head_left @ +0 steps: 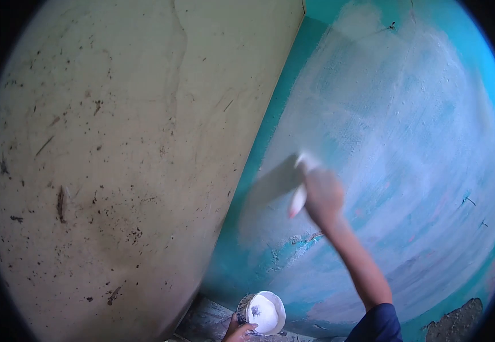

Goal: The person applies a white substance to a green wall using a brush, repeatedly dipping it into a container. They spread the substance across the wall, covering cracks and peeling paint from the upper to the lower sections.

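My right hand is closed around a paintbrush and held up against the turquoise wall. Motion blurs the hand, and the brush's white handle end sticks out below the fist. A whitish coat covers much of this wall, with turquoise showing through and around it. Low in the view, my left hand grips a small round tub from its lower left side. The tub is tilted toward me, and white paint lies inside with a dark mark on it.
On the left stands a beige wall with dark spots, scrapes and a long crack. It meets the turquoise wall at a slanting corner. A rough grey bare patch shows at lower right. Small wires or nails stick out of the painted wall.
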Demonstrator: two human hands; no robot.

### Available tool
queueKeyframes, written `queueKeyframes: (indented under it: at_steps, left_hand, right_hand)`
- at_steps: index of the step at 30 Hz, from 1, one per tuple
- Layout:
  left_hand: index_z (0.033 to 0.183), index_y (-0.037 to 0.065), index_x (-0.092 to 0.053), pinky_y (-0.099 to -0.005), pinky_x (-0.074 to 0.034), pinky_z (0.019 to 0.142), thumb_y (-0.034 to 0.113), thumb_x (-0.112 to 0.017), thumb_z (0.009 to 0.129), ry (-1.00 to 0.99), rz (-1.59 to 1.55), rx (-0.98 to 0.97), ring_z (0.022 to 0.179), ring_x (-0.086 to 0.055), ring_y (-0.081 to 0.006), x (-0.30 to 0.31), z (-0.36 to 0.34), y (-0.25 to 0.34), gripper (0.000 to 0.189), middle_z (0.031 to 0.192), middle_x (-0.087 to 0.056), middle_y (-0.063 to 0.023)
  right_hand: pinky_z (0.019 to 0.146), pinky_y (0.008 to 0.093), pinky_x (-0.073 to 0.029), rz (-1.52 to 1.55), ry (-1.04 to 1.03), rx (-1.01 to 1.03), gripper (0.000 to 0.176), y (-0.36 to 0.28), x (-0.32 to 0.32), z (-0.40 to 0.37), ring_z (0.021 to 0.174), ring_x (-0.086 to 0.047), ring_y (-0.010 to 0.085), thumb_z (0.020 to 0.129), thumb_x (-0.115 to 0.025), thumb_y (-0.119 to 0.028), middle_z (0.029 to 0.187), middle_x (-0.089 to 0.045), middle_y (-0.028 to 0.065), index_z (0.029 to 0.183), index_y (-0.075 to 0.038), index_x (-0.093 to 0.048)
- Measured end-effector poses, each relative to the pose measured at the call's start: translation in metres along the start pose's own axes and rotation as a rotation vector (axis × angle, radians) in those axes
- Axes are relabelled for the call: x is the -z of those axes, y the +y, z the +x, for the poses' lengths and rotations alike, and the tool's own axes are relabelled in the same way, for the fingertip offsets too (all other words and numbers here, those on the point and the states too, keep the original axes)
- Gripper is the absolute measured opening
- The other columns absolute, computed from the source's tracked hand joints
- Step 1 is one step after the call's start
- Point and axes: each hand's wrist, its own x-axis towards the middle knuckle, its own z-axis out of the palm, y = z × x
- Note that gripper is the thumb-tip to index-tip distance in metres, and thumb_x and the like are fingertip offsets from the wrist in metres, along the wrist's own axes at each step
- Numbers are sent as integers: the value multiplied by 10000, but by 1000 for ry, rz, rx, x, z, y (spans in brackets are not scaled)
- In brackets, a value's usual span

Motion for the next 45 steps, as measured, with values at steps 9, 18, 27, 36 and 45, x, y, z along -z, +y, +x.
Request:
queueKeyframes:
  at_steps: [9,18,27,36,45]
  left_hand:
    - [1483,-1,-241,-405,-369,1055,514,-640,882,-194,-81,-202,1252,-466,-267,-1,-7,15,886,1321,-473,-162]
    - [1468,-31,-251,-397,-382,1039,499,-619,903,-171,0,-90,1201,-498,-255,11,7,13,857,1301,-464,-155]
    - [1466,-24,-266,-372,-412,992,489,-627,899,-165,190,-456,1119,-533,-238,6,-2,12,845,1219,-505,-123]
    - [1451,38,-322,-406,-453,984,419,-585,945,-351,211,-528,1190,-509,-267,18,8,3,686,1300,-464,-139]
    - [1448,30,-322,-433,-449,1000,429,-584,944,-274,178,-407,1207,-503,-280,30,19,-7,694,1316,-459,-150]
  right_hand:
    - [630,366,-506,430,-408,-11,349,-68,-7,-68,848,-601,229,759,-650,-143,930,-585,55,1107,-109,-655]
    - [740,433,-523,221,150,-308,164,135,42,142,880,-649,318,900,-607,-213,949,-664,124,973,-90,-688]
    - [570,302,-521,-114,80,247,294,48,1,54,862,-602,187,714,-622,-122,1031,-585,57,995,-47,-661]
    - [754,436,-526,356,-401,-186,221,95,36,82,916,-630,329,842,-642,-198,935,-627,122,1056,-162,-684]
    - [816,429,-523,3,202,-197,245,211,84,199,929,-647,327,915,-577,-242,1004,-692,133,1094,-141,-710]
